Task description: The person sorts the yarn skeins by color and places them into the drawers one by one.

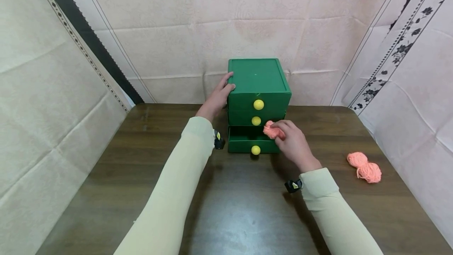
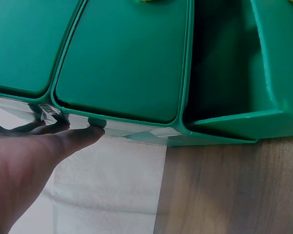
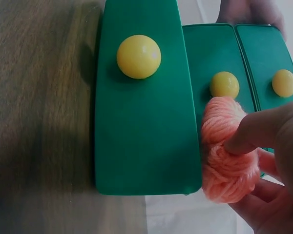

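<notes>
A green three-drawer box (image 1: 258, 76) with yellow knobs stands at the back of the table, its bottom drawer (image 1: 240, 146) pulled out and the upper two closed. My left hand (image 1: 217, 97) rests against the left side of the box, fingertips at its upper edge; in the left wrist view the fingers (image 2: 83, 141) touch the side wall. My right hand (image 1: 295, 143) pinches a small skein of salmon-pink yarn (image 3: 229, 151) between thumb and fingers. That skein is over the right part of the pulled-out drawer, just in front of the middle drawer's front.
Another pink yarn skein (image 1: 364, 167), narrow in its middle, lies on the right side of the brown wooden table (image 1: 148, 192). Cream cloth (image 1: 247, 38) hangs behind the table and along both sides.
</notes>
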Motion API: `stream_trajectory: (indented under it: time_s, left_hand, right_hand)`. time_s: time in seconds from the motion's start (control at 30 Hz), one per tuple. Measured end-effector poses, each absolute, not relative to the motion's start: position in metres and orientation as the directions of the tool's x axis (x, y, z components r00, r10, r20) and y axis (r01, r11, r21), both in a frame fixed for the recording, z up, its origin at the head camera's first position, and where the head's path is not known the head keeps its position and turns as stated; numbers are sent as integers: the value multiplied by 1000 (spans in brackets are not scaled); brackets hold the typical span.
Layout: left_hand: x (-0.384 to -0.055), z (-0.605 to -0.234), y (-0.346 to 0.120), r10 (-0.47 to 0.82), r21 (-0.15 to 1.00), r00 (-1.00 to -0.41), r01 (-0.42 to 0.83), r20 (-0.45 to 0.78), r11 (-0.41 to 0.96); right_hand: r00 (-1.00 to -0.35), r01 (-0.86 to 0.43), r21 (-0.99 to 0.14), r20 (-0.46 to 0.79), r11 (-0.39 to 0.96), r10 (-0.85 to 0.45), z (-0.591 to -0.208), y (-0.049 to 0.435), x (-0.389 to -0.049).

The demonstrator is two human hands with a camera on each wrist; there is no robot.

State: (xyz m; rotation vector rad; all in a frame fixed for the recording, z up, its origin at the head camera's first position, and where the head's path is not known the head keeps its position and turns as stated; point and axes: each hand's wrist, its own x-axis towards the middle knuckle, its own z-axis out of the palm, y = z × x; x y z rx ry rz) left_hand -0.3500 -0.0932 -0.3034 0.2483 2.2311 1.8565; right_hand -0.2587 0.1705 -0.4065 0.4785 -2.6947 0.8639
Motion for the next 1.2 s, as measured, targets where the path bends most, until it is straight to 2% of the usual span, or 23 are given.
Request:
stream_trajectory:
  time_s: [0.37, 0.6, 0.8, 1.2]
  left_hand:
    - [-350, -304, -93, 279, 984, -958, -10, -61, 181]
    - [-370, -324, -93, 266, 989, -963, 0, -40, 147]
    - [-373, -330, -92, 245, 989, -970, 25, -11, 144]
    - [-377, -327, -94, 256, 991, -965, -24, -58, 133]
  right_hand:
    - [-897, -419, -480, 352, 771, -269, -409, 166, -263]
    - [-892, -433, -463, 346, 773, -292, -410, 163, -266]
    - [-879, -452, -426, 361, 784, -310, -413, 161, -267]
    - [-875, -464, -423, 358, 779, -327, -415, 159, -267]
